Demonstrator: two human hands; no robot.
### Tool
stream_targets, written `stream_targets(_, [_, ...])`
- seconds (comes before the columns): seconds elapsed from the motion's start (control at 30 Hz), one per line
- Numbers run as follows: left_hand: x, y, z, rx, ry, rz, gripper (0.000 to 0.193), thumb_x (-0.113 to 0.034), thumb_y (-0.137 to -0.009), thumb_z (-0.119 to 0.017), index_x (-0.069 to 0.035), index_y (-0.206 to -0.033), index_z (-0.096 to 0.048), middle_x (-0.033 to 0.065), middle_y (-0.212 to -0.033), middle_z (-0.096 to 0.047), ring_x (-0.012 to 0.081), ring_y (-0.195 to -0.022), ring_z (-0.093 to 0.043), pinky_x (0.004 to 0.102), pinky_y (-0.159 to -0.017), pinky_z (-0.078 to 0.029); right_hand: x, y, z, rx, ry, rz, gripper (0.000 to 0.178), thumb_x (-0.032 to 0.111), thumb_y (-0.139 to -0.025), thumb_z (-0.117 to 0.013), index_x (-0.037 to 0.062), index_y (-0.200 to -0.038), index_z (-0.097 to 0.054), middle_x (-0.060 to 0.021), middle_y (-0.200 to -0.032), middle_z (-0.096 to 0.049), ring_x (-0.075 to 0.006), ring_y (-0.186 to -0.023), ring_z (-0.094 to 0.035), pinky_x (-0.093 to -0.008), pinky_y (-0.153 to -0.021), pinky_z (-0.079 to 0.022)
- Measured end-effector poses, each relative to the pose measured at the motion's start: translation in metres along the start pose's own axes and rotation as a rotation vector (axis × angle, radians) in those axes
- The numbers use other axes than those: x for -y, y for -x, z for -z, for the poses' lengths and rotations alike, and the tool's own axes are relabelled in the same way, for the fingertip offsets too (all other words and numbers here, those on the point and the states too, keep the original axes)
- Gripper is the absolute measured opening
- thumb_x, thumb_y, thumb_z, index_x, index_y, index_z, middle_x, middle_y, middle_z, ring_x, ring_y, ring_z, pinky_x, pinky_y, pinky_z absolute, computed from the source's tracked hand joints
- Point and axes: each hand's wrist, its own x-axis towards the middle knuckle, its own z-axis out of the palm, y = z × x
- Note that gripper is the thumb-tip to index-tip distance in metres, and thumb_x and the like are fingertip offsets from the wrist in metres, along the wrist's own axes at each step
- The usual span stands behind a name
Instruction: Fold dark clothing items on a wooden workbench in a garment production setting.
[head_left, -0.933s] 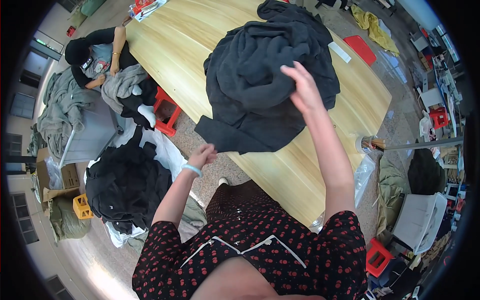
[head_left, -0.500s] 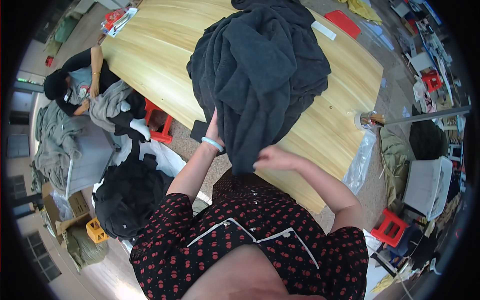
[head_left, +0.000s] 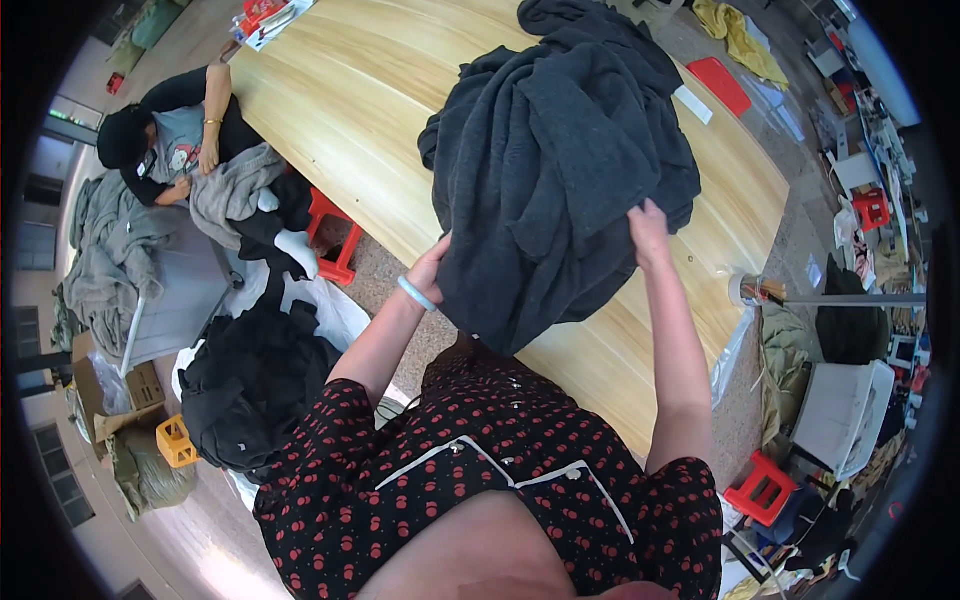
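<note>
1. Around us spreads a cluttered workroom, its speckled floor showing near the left forearm at centre-left of the frame.
2. Our wood-grain worktop runs from upper left to lower right, so we stand at its near edge with both arms able to reach over it.
3. Dark charcoal cloth lies bunched at upper centre, its near end reaching past the worktop's edge toward our waist. We judge that the worktop carries most of its weight, leaving us only the near part to manage.
4. At upper left a seated co-worker has grey cloth drawn over the lap, probably to keep it close to both hands.
5. Left of centre, a heap of black clothing rests on white sheeting, which presumably keeps it off the floor.
6. Our left hand grips the cloth's left side, some fingers hidden by the fabric; our right hand pinches its right side between thumb and fingers. Holding opposite sides seems to keep the part between spread.
7. At centre-right, a clear cup gathers slim sticks upright near the worktop's rim, apart from the cloth.
8. One pale bracelet circles our left wrist, clear of the fabric.
</note>
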Motion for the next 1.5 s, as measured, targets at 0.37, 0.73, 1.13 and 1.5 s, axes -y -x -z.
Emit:
stream_targets(0.37, [-0.085,0.099,-0.125,0.469,-0.081,-0.528,0.043,-0.026,-0.087,-0.039,-0.001,-0.122,-0.036,0.0145,-0.124,-0.042,0.0281,-0.113,-0.041,0.0407,-0.097,-0.03,0.147,0.159,0.137,-0.332,-0.82,0.516,0.046,0.025,-0.085,-0.039,-0.0056,-0.119,-0.038,-0.0218,-0.119,-0.043,-0.0334,-0.107,-0.045,-0.0469,-0.093,-0.034])
stream_targets(0.73, [-0.031,0.09,-0.019,-0.095,0.044,-0.542,0.035,-0.018,-0.084,-0.047,0.002,-0.113,-0.045,0.0165,-0.111,-0.052,0.0286,-0.102,-0.05,0.0389,-0.091,-0.037,-0.027,0.163,0.097,0.239,-0.217,-0.292,0.041,0.018,-0.074,-0.061,-0.0017,-0.108,-0.049,-0.008,-0.1,-0.057,-0.0189,-0.09,-0.055,-0.0314,-0.08,-0.043])
stream_targets(1.13, [-0.008,0.117,-0.02,-0.143,-0.024,-0.561,0.034,-0.02,-0.085,-0.048,0.0,-0.112,-0.045,0.0152,-0.111,-0.052,0.0274,-0.102,-0.051,0.0384,-0.092,-0.037,-0.079,0.127,0.029,0.434,0.947,0.382,0.038,0.031,-0.073,-0.058,0.0027,-0.098,-0.052,-0.0177,-0.092,-0.056,-0.0328,-0.087,-0.054,-0.0387,-0.072,-0.043])
stream_targets(1.5, [-0.041,0.12,-0.032,-0.12,-0.046,-0.516,0.034,-0.021,-0.085,-0.046,0.001,-0.111,-0.047,0.0152,-0.111,-0.052,0.0271,-0.103,-0.05,0.0382,-0.092,-0.036,-0.018,0.058,-0.042,0.696,0.878,0.487,0.027,0.027,-0.07,-0.058,0.0013,-0.077,-0.058,-0.0182,-0.083,-0.058,-0.033,-0.083,-0.055,-0.039,-0.073,-0.043])
